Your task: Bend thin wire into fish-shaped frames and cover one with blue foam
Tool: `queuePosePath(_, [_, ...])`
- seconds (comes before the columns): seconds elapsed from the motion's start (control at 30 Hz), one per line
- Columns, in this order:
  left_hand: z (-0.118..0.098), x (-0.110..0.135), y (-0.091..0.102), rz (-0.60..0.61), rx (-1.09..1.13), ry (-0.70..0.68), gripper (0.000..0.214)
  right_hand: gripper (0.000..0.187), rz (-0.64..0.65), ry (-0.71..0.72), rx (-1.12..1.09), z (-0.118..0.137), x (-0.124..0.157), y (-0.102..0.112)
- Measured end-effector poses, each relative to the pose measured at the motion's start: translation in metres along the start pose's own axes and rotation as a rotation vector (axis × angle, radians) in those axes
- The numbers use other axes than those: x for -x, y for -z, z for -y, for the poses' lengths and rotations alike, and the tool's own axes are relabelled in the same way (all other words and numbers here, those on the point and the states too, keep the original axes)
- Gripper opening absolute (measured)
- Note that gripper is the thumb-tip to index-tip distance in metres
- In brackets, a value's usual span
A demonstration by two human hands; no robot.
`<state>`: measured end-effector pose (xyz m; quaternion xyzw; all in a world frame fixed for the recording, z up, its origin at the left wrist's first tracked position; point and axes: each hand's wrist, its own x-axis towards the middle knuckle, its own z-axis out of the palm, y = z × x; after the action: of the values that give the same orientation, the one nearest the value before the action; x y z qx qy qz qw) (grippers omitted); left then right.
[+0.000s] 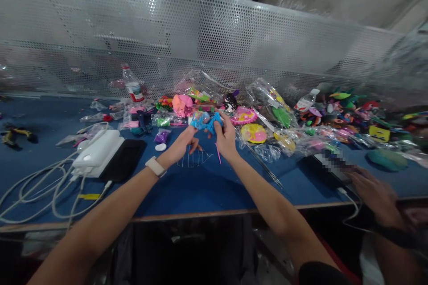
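Blue clay (209, 124) near bag (166, 132) of purple clay (161, 137)

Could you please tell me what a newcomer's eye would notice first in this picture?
Probably the bright blue piece in the middle, between the left hand and the right hand, whose thumb lies on it. Next, perhaps, the colourful toys strewn along the back of the blue table, and the perforated metal screen behind them. The white box with cables at the left also stands out.
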<state>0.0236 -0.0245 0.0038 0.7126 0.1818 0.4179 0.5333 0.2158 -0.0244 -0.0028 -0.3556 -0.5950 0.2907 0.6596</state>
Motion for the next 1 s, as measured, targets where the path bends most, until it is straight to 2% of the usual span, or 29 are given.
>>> queuePosePath(0.2, [-0.007, 0.000, -0.010, -0.044, 0.267, 0.070, 0.057, 0.057, -0.112, -0.091, -0.207, -0.009, -0.002, 0.004])
queuePosePath(0.3, [-0.006, -0.001, -0.010, -0.030, 0.318, 0.078, 0.059, 0.053, -0.059, -0.193, -0.378, -0.008, -0.003, 0.001])
queuePosePath(0.43, [0.001, -0.001, -0.008, -0.029, 0.290, 0.115, 0.061, 0.051, 0.045, -0.306, -0.530, -0.003, 0.006, -0.015])
queuePosePath(0.53, [0.009, 0.000, -0.010, -0.045, 0.209, 0.132, 0.064, 0.057, 0.062, -0.339, -0.521, -0.004, 0.016, -0.028])
queuePosePath(0.63, [0.017, 0.001, -0.014, -0.025, 0.128, 0.157, 0.069, 0.060, 0.029, -0.295, -0.386, -0.009, 0.022, -0.032])
queuePosePath(0.73, [0.021, -0.002, -0.012, 0.003, 0.055, 0.166, 0.078, 0.053, 0.033, -0.196, -0.182, -0.015, 0.017, -0.023])
queuePosePath(0.8, [0.019, -0.004, -0.005, -0.109, -0.009, 0.127, 0.084, 0.050, -0.010, -0.165, -0.148, -0.022, 0.007, -0.011])
queuePosePath(0.87, [0.014, -0.006, 0.005, -0.287, -0.054, 0.067, 0.086, 0.052, -0.153, -0.170, -0.213, -0.032, -0.006, 0.004])
queuePosePath(0.9, [0.011, -0.006, 0.009, -0.312, -0.059, 0.051, 0.086, 0.053, -0.248, -0.164, -0.231, -0.037, -0.013, 0.013])
queuePosePath(0.93, [0.008, -0.006, 0.013, -0.305, -0.057, 0.048, 0.084, 0.052, -0.323, -0.159, -0.234, -0.041, -0.019, 0.020])
queuePosePath(1.0, [0.004, -0.004, 0.016, -0.236, -0.034, 0.063, 0.081, 0.049, -0.371, -0.148, -0.222, -0.043, -0.026, 0.031])
